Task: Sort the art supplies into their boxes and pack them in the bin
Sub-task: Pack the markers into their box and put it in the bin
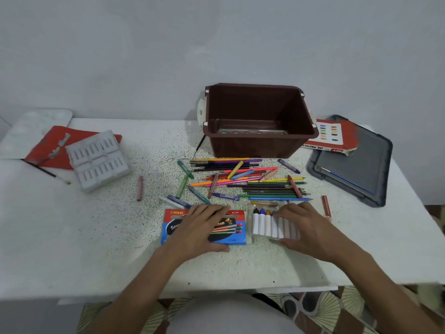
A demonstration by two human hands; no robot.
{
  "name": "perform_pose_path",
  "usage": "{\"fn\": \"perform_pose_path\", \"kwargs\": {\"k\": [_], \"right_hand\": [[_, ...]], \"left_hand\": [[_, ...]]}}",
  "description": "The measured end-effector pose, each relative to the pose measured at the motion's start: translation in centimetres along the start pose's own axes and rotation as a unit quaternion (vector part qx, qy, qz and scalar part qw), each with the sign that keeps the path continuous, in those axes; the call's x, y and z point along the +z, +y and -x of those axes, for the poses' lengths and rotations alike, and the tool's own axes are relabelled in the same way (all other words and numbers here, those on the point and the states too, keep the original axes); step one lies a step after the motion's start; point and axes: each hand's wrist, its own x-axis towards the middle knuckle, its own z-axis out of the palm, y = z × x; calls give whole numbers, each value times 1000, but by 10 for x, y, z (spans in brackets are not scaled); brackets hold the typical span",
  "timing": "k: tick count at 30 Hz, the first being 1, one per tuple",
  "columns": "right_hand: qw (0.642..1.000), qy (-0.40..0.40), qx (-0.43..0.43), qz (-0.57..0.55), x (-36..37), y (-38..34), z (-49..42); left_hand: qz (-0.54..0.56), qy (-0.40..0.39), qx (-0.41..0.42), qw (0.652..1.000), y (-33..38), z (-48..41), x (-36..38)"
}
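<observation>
Blue-and-red cardboard crayon box lies on the speckled counter under the left hand's flat, spread grip. The right hand's straight-fingered grip covers the clear tray of white-wrapped crayons beside it. Best pin the box and slide the tray in level.

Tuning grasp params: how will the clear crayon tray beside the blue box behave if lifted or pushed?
Likely light and flimsy: the clear crayon tray looks like thin moulded plastic, so it may flex. Its crayons sit loose in open slots; tilting could spill them. Pushed flat on the table, it should slide, not roll.
</observation>
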Motion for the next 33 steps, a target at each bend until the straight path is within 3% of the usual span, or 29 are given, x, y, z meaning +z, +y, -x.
{"fn": "perform_pose_path", "kwargs": {"k": [15, 33], "right_hand": [[998, 1, -51, 35, 27, -15, -4], [998, -14, -55, -6, 30, -13, -17]], "left_hand": [[61, -13, 4, 998, -12, 9, -6], [98, 3, 1, 995, -16, 18, -5]]}}
